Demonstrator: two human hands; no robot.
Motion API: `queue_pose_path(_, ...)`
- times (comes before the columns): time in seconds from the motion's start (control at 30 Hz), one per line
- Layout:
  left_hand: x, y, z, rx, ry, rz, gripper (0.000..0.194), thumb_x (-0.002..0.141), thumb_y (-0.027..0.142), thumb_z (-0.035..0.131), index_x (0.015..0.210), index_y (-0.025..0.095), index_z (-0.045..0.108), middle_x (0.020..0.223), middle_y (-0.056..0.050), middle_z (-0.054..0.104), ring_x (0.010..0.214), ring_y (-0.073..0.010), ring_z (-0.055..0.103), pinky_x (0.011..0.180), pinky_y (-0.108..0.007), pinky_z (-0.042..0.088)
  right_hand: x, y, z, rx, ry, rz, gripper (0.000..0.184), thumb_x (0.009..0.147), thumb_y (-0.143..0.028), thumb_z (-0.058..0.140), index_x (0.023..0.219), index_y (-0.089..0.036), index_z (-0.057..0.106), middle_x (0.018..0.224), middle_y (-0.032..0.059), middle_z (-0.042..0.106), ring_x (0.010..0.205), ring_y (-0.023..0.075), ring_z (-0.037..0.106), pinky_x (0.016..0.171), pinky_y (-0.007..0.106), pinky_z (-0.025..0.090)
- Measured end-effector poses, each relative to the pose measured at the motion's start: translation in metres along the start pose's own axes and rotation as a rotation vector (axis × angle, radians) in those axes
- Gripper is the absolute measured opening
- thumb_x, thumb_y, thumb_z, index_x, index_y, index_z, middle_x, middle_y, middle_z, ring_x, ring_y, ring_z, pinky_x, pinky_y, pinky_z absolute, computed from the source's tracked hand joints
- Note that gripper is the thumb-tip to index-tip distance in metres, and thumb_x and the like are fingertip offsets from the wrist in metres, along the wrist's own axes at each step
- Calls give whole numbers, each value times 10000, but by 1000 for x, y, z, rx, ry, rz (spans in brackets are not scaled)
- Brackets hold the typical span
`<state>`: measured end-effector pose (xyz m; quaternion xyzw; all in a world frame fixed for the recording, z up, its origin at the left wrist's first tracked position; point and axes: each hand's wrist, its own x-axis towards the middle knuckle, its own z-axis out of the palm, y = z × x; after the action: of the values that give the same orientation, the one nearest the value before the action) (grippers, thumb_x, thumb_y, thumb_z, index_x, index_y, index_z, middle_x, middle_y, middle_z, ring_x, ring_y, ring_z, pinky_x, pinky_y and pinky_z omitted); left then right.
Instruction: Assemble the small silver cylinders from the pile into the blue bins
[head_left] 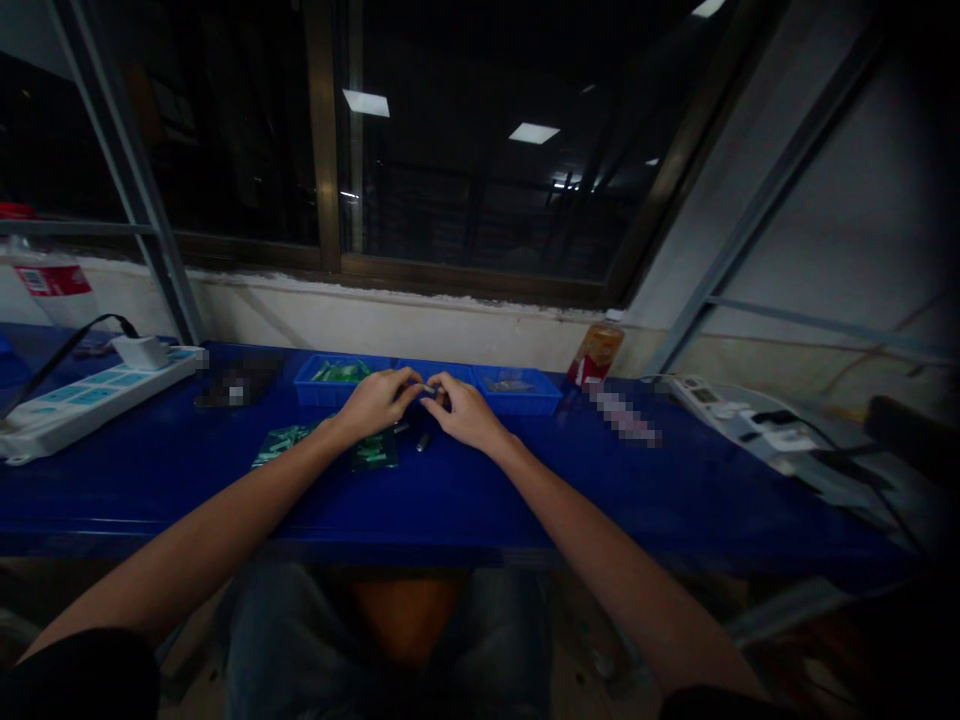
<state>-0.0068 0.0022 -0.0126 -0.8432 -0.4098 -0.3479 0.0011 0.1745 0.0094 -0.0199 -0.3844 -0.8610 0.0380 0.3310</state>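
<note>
Above blue table (465, 510), left hand (375, 403), right hand (469, 412): fingers (409, 376) pinching small part (429, 389); clear bottle (71, 308): red label (52, 280) illegible.

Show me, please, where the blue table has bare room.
Right: bare blue table between the right forearm and the right power strip, in front of a blurred item. Left: a bare patch between the left power strip and the left forearm. Crowded: around the left hand and right hand, with blue trays behind, green packets and a small metallic piece near.

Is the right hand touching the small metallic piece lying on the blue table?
Apart: the head view shows bare blue tabletop between the right hand and the small metallic piece.
</note>
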Motion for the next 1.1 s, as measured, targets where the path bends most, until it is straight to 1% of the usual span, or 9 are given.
queue_pose_path(0.17,-1,3,-1,10,-38,-31,287,892,348,370,889,161,587,699,-23,627,594,-133,562,558,-236,377,1,-2,-1,-22,13,-34,124,846,-283,468,896,-190,534,781,18,579,708,127,522,660,236,371)
queue_pose_path(0.27,-1,2,0,-45,-13,-26,276,889,349,380,983,164,562,676,-7,614,578,-130,560,547,-233,387,3,-1,-1,-42,25,-57,149,874,-276,419,868,-184,536,805,34,588,725,131,527,669,238,365)
queue_pose_path(0.37,0,0,3,-84,55,46,260,862,298,437,1070,172,529,756,-20,630,667,-141,580,598,-244,427,4,-1,-2,-77,43,-61,188,893,-280,384,835,-181,533,794,38,587,735,134,528,678,238,358)
queue_pose_path(0.5,1,-1,5,-47,130,96,216,856,271,450,1010,176,568,808,-45,638,767,-163,577,664,-274,446,5,-3,-3,-113,48,-61,244,904,-298,359,775,-178,527,744,34,578,692,132,516,649,239,345)
queue_pose_path(0.57,1,-1,6,-24,156,82,217,863,289,447,988,174,582,774,-42,636,744,-162,571,660,-278,442,5,-4,-4,-95,55,-63,245,905,-310,354,806,-178,535,735,29,579,678,129,515,639,240,344)
queue_pose_path(0.67,1,-1,6,-23,170,58,225,868,299,441,984,172,586,776,-41,644,711,-152,571,646,-267,433,5,-5,-3,-62,72,-57,203,867,-328,434,963,-178,530,708,10,575,653,132,515,627,240,348)
queue_pose_path(0.73,1,0,5,-25,165,47,230,871,296,433,986,168,585,793,-43,653,689,-145,574,634,-259,427,5,-4,-3,-64,78,-57,253,830,-323,493,1034,-174,513,694,2,574,643,135,515,623,242,349)
queue_pose_path(1.0,2,6,-2,-17,169,21,272,876,334,412,922,145,602,712,-39,648,617,-136,576,586,-234,407,8,-10,-6,-157,131,-93,175,853,-275,442,895,-172,577,807,47,627,714,152,545,644,251,360)
queue_pose_path(1.1,1,5,-1,-25,172,25,275,867,327,428,1014,152,581,718,-30,647,622,-133,576,594,-231,411,8,-12,-5,-196,111,-101,214,877,-290,401,890,-174,581,847,59,642,760,167,562,661,261,367)
